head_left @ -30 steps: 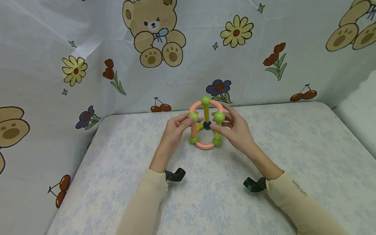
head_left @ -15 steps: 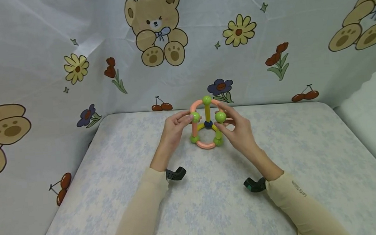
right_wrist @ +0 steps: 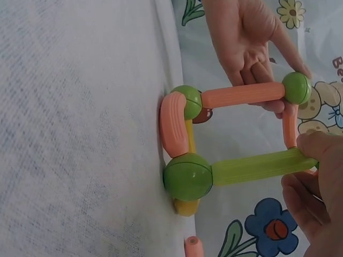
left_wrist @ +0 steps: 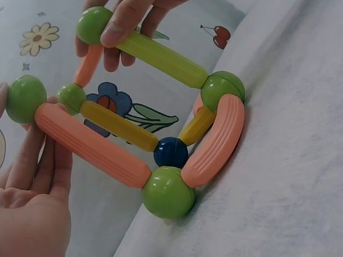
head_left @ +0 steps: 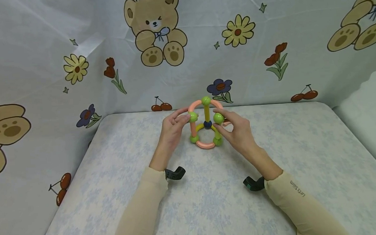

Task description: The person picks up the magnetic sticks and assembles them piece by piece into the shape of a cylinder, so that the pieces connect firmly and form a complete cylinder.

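Note:
A toy frame of building sticks and balls point(head_left: 205, 145) stands on the table between both hands. Green balls mark its corners, a dark blue ball point(left_wrist: 171, 152) sits low at the back, and yellow sticks meet there. My left hand point(head_left: 171, 130) holds the upper left green ball point(left_wrist: 27, 99), which tops a straight pink stick point(left_wrist: 94, 144). With thumb and fingers my right hand point(head_left: 238, 128) pinches the top of a lime green stick point(right_wrist: 262, 166) near the upper right ball point(head_left: 218, 118). Curved pink sticks rise to the top back ball point(head_left: 206, 101); the right one is partly hidden.
The pale blue-patterned tabletop point(head_left: 209, 206) ends at a hanging cloth point(head_left: 198, 70) with printed bears and flowers, close behind the frame. A pink stick end point(right_wrist: 194, 247) shows at the right wrist view's lower edge. Black wrist mounts point(head_left: 176, 173) hang under both forearms.
My right index finger has moved from behind the upper right ball to over its top. The left index finger has straightened and lifted slightly. The frame has stayed in about the same place.

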A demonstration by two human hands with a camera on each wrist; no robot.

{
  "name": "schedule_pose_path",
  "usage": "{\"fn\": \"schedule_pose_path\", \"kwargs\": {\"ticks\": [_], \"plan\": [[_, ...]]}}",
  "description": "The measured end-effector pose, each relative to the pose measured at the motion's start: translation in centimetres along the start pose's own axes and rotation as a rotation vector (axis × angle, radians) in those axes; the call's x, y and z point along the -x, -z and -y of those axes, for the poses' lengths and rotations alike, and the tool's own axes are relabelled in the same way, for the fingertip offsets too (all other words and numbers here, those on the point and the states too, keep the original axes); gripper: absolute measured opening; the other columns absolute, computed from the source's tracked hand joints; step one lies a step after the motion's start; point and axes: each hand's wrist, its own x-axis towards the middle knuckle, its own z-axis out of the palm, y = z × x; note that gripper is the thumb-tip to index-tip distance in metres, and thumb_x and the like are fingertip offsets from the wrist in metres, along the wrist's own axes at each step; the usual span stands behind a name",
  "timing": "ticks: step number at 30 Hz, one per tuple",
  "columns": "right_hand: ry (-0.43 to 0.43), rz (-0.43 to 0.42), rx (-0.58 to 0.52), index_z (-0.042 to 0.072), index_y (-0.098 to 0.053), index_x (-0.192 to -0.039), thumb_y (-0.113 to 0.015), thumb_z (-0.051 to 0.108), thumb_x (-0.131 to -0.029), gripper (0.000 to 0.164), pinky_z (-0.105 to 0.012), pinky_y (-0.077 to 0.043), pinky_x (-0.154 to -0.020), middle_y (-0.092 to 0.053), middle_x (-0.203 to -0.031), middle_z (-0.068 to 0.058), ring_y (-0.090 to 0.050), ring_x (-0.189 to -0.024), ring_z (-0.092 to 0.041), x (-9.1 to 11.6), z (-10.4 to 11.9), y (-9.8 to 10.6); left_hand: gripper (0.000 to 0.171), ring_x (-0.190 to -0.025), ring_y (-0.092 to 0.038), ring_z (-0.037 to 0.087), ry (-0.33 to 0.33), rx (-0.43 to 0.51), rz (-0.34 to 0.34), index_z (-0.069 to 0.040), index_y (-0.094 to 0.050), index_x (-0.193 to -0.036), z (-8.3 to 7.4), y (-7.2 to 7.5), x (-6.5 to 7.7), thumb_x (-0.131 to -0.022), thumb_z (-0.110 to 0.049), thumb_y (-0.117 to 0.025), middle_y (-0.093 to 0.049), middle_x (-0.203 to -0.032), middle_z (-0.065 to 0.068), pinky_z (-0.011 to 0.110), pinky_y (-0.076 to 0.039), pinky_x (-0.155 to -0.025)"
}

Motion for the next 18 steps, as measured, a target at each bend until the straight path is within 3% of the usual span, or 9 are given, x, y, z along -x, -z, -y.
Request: {"fn": "schedule_pose_path", "kwargs": {"ticks": [3, 6, 8, 13, 15, 18], "plan": [[0.025, 0.008, 0.03, 0.011, -0.066, -0.14, -0.085, 0.009, -0.09, 0.054, -0.041, -0.062, -0.08, -0.076, -0.116, -0.011, -0.074, -0.101, -0.025, 0.0, 0.0, 0.1, 0.039, -0.114, -0.073, 0.02, 0.0, 0.032, 0.027, -0.002, -0.059, -0.144, 0.2, 0.3, 0.1, -0.105, -0.007, -0.063, -0.082, -0.102, 0.0, 0.042, -0.037, -0.123], [0.043, 0.015, 0.03, 0.011, -0.065, -0.142, -0.085, 0.009, -0.089, 0.056, -0.043, -0.062, -0.079, -0.075, -0.116, -0.011, -0.072, -0.099, -0.025, 0.0, 0.0, 0.1, 0.041, -0.121, -0.072, 0.028, 0.023, 0.01, 0.08, -0.002, -0.058, -0.146, 0.6, 0.8, 0.1, -0.105, -0.004, -0.063, -0.081, -0.11, 0.003, 0.044, -0.035, -0.124], [0.055, 0.015, 0.015, 0.01, -0.065, -0.142, -0.085, 0.007, -0.089, 0.057, -0.043, -0.062, -0.078, -0.074, -0.116, -0.011, -0.072, -0.097, -0.024, 0.0, -0.2, 0.0, 0.042, -0.123, -0.07, 0.033, 0.048, -0.111, 0.126, -0.002, -0.061, -0.144, 1.0, 1.2, 0.1, -0.102, -0.002, -0.067, -0.079, -0.117, 0.006, 0.044, -0.041, -0.119], [0.09, 0.0, -0.023, 0.008, -0.066, -0.14, -0.086, 0.005, -0.087, 0.056, -0.04, -0.062, -0.076, -0.074, -0.112, -0.011, -0.072, -0.093, -0.024, 0.1, -0.6, -0.1, 0.029, -0.107, -0.07, 0.031, 0.089, -0.579, 0.243, -0.003, -0.074, -0.121, 2.2, 2.0, 0.4, -0.093, -0.008, -0.081, -0.076, -0.124, 0.01, 0.034, -0.055, -0.091], [0.099, -0.006, -0.033, 0.008, -0.066, -0.139, -0.086, 0.004, -0.086, 0.057, -0.039, -0.062, -0.076, -0.074, -0.112, -0.01, -0.072, -0.094, -0.023, 0.2, -0.7, -0.1, 0.024, -0.1, -0.069, 0.027, 0.081, -0.676, 0.282, -0.002, -0.075, -0.111, 2.5, 2.0, 0.4, -0.091, -0.01, -0.084, -0.077, -0.123, 0.009, 0.032, -0.054, -0.086], [0.102, -0.008, -0.051, 0.009, -0.066, -0.141, -0.086, 0.005, -0.086, 0.058, -0.04, -0.062, -0.076, -0.074, -0.114, -0.009, -0.071, -0.096, -0.022, 0.3, -0.9, -0.1, 0.026, -0.103, -0.065, 0.026, 0.036, -0.719, 0.348, -0.001, -0.072, -0.105, 2.7, 2.0, 0.2, -0.086, -0.008, -0.088, -0.076, -0.12, 0.009, 0.036, -0.051, -0.087]]}}
